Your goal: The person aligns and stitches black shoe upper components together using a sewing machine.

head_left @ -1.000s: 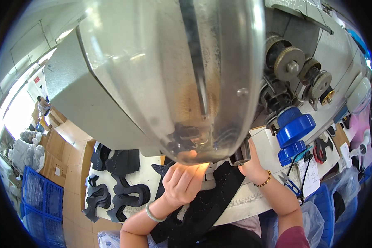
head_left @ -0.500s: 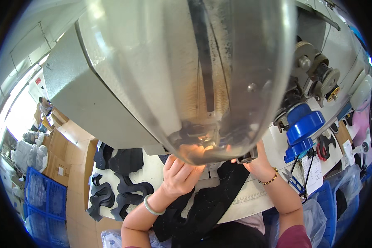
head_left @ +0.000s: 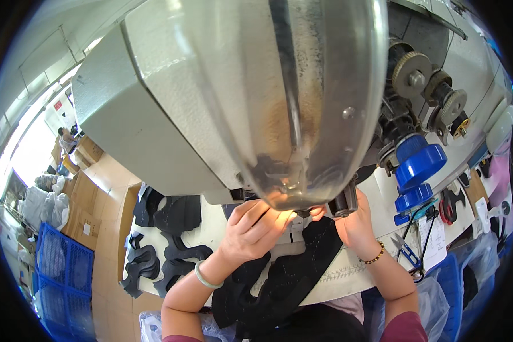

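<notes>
Both hands meet under the clear guard (head_left: pixel 336 165) of a grey sewing machine (head_left: pixel 154 125), close to the lit needle area. My left hand (head_left: pixel 251 233), with a pale green bangle, has its thumb and fingers drawn together there; whatever they pinch is hidden. Behind a metal lever (head_left: pixel 346 202), my right hand (head_left: pixel 356 228), wearing a beaded bracelet, bends inward. Only its fingertips show past the lever, closed, and I cannot see what is between them. Below both hands, dark curved fabric pieces (head_left: pixel 290 279) with light stitch marks lie across the table edge and my lap.
More dark cut pieces (head_left: pixel 176 214) lie in stacks at the left of the white table (head_left: pixel 211 214). Blue knobs (head_left: pixel 419 165) jut out from the machine on the right. Beside them are snips (head_left: pixel 407 251), red-handled scissors (head_left: pixel 449 208) and a paper slip (head_left: pixel 433 239). Blue crates (head_left: pixel 62 273) stand at far left.
The view has shifted slightly, so the machine sits differently in the picture. My left fingers have lifted and spread a little; both hands stay at the needle area.
</notes>
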Motion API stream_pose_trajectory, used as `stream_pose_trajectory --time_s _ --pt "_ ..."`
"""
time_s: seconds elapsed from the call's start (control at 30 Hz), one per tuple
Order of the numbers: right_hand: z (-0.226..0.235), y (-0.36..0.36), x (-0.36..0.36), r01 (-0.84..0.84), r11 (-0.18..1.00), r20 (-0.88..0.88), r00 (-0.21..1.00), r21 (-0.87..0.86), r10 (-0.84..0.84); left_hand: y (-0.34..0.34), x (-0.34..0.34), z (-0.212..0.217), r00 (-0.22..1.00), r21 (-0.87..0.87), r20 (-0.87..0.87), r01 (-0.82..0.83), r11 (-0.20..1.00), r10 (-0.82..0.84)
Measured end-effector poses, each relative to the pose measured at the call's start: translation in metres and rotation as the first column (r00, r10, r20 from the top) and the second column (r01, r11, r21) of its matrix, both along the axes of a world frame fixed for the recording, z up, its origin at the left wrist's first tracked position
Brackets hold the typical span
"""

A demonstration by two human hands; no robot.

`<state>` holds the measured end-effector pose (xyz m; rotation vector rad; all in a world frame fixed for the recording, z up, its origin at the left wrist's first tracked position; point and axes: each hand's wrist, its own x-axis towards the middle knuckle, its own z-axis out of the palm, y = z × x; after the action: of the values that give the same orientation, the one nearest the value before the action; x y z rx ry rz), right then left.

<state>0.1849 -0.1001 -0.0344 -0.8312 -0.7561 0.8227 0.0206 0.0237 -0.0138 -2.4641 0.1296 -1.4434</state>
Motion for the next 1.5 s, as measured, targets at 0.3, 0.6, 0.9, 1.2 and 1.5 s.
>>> stream_pose_trajectory --time_s 0.3,0.6,0.9,1.2,1.5 --pt "-0.033 -0.009 -0.013 0.177 0.984 0.18 0.968 0.01 -0.176 -0.004 0.002 0.0 0.994 0.005 0.027 -0.111 0.994 0.111" --pt "-0.013 -0.025 -0.045 0.106 0.988 0.329 0.934 0.115 -0.138 0.015 0.015 -0.025 0.984 -0.146 0.177 0.061 0.987 -0.034" --pt "-0.02 -0.011 -0.037 0.096 0.987 0.292 0.948 0.128 -0.13 0.017 0.015 -0.023 0.986 -0.517 0.143 0.146 0.843 -0.082" --pt "-0.027 -0.008 -0.036 0.073 0.985 0.157 0.983 0.159 -0.098 0.018 0.017 -0.022 0.984 -0.473 0.172 0.115 0.874 -0.037" --pt "-0.02 -0.016 -0.033 0.004 0.988 0.367 0.928 0.156 -0.062 0.016 0.018 -0.023 0.975 -0.421 0.217 0.138 0.896 -0.048"
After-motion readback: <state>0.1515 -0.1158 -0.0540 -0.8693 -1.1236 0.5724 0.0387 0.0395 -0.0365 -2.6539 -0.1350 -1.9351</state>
